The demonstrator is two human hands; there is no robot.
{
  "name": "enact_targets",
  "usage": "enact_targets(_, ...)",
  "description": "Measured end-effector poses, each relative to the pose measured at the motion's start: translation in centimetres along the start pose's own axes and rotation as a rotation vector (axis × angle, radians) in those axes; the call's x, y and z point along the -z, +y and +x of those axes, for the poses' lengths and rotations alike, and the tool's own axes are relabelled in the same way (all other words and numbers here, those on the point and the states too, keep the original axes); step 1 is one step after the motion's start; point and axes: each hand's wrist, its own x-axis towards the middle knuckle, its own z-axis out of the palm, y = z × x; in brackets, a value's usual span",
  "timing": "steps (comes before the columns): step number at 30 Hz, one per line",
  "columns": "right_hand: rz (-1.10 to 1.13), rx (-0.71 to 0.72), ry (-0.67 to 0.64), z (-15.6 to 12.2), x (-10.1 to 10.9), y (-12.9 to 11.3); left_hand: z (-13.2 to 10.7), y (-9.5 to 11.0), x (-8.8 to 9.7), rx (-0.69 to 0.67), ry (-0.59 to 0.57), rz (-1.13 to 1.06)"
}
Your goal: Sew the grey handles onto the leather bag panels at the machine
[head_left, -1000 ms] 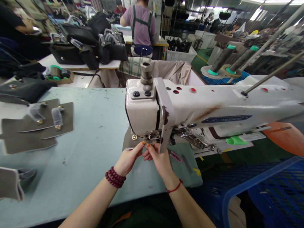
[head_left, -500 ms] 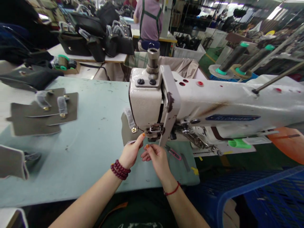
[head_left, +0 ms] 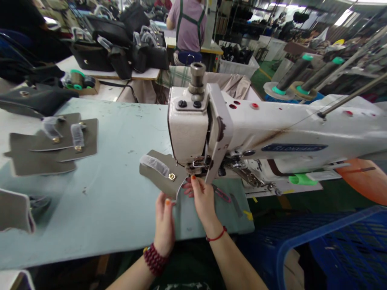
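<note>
A grey leather-like panel [head_left: 161, 183] lies on the table under the sewing machine's head [head_left: 189, 129], turned at a slant. It bears a strap wrapped in clear film [head_left: 155, 164] and a gold-coloured clasp [head_left: 172, 176]. My left hand [head_left: 165, 225] is closed on the panel's near edge, thumb towards me. By the presser foot, my right hand [head_left: 203, 199] has its fingers curled in at the panel's right edge; what lies between thumb and fingers is hidden. Pink-handled thread snips [head_left: 222, 194] lie just right of that hand.
More grey panels with wrapped straps [head_left: 68, 139] lie on the left of the table [head_left: 115, 217]. A blue plastic basket [head_left: 281, 245] stands at lower right. Black bags [head_left: 121, 52] are heaped behind, near a seated person [head_left: 190, 28]. Two thread cones [head_left: 292, 74] stand at back right.
The panel has swung round and come out to the left from beneath the machine head. My left hand has drawn back towards me; my right hand has shifted slightly up beside the presser foot.
</note>
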Motion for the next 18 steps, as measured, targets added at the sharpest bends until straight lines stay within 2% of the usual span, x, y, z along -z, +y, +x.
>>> enact_targets(1, -0.006, -0.002, 0.005, 0.0, -0.4, 0.1, 1.0, -0.2, 1.7, -0.076, 0.038, 0.137)
enact_targets(2, -0.027, 0.01, 0.016, 0.1, -0.8, 0.1, 2.5, -0.1, 3.3, -0.211, 0.013, 0.292)
enact_targets(4, -0.1, 0.054, 0.044, 0.2, -1.8, 0.2, 6.9, 1.2, 5.2, -0.541, -0.207, 0.562)
enact_targets(6, -0.159, 0.08, 0.074, 0.4, -2.6, 0.1, 11.7, 3.2, 5.1, -0.801, -0.543, 0.775)
enact_targets(8, -0.179, 0.076, 0.098, 0.6, -3.1, 0.0, 15.5, 5.5, 3.7, -0.921, -0.84, 0.912)
enact_targets(9, -0.177, 0.069, 0.102, 0.7, -3.1, 0.0, 16.8, 6.6, 2.9, -0.972, -0.953, 0.95)
enact_targets(11, -0.161, 0.049, 0.084, 0.7, -2.9, 0.1, 17.8, 8.5, 1.6, -1.067, -1.102, 0.993)
enact_targets(13, -0.141, 0.029, 0.041, 0.8, -2.3, 0.2, 17.4, 10.1, 1.0, -1.143, -1.149, 1.034)
enact_targets(15, -0.125, 0.014, 0.004, 0.8, -1.8, 0.4, 16.0, 11.5, 1.1, -1.18, -1.119, 1.102)
enact_targets(18, -0.135, 0.011, -0.002, 1.0, -1.2, 0.5, 13.7, 13.0, 1.4, -1.185, -1.011, 1.212)
